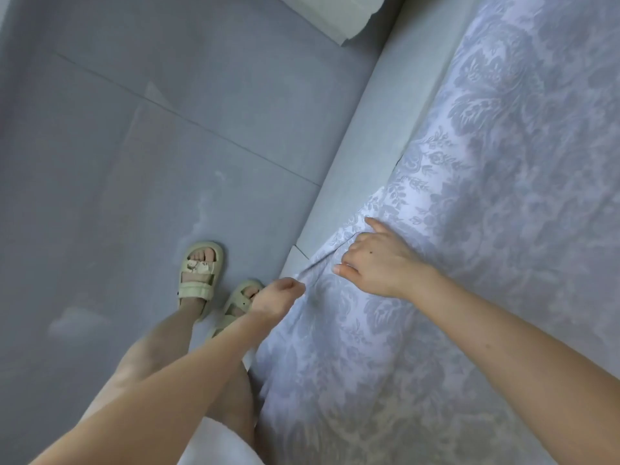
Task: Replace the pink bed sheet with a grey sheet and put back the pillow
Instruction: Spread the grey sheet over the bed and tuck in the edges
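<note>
The grey floral-patterned fabric sheet (469, 229) covers the bed, its edge lying along the pale grey upholstered bed frame (362, 129). The left grip (278, 293) pinches that edge, probably to draw it taut. The right grip (375, 260) presses the cloth just beside it, likely pinning the fold; whether its bent fingers hold cloth I cannot tell.

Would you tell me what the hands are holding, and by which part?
The left hand grips the grey sheet by its side edge; the right hand touches it, hold unclear.
</note>
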`<control>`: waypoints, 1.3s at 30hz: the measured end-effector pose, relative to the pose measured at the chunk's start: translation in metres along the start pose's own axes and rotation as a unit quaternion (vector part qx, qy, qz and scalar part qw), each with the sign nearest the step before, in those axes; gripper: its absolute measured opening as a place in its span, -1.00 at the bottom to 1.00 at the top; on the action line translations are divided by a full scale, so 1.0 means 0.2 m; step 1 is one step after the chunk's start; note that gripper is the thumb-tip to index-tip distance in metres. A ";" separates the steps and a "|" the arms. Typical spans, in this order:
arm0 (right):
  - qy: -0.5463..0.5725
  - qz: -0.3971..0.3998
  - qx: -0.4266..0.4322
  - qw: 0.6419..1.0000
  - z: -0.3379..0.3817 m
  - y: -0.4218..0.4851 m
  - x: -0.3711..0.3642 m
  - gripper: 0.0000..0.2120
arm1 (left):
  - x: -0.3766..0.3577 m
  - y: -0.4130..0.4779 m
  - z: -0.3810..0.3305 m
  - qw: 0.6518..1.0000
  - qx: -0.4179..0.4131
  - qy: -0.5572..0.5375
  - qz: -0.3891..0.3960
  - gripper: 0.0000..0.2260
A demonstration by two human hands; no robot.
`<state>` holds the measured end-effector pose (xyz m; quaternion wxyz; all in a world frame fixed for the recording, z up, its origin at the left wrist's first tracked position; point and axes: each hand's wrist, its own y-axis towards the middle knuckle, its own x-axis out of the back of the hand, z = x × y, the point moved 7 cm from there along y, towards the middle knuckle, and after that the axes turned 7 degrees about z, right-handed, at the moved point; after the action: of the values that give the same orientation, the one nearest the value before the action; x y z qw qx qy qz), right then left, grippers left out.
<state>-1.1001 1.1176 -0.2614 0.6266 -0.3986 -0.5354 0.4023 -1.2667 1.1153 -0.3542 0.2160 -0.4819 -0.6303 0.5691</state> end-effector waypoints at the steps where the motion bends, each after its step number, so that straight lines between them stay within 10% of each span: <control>1: -0.020 0.021 -0.002 1.000 0.03 0.02 -0.04 -0.47 | -0.03 0.00 0.05 1.000 0.006 -0.013 0.013 -0.77; 17: -0.133 0.199 -0.051 0.970 0.12 0.10 -0.20 -0.35 | 0.01 0.06 0.08 0.995 -0.082 -0.053 0.013 -0.75; 34: 0.053 0.073 -0.043 0.995 0.03 0.00 -0.15 -0.30 | -0.09 0.17 0.02 0.949 -0.119 -0.270 0.109 -0.54; 39: 0.058 0.081 -0.048 0.994 0.04 -0.02 -0.14 -0.31 | -0.42 -0.07 0.05 0.918 -0.115 -0.289 0.245 -0.55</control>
<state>-1.1098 1.0910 -0.2661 0.6022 -0.4924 -0.4831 0.4018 -1.2420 1.0407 -0.3214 -0.1788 -0.4579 -0.5883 0.6420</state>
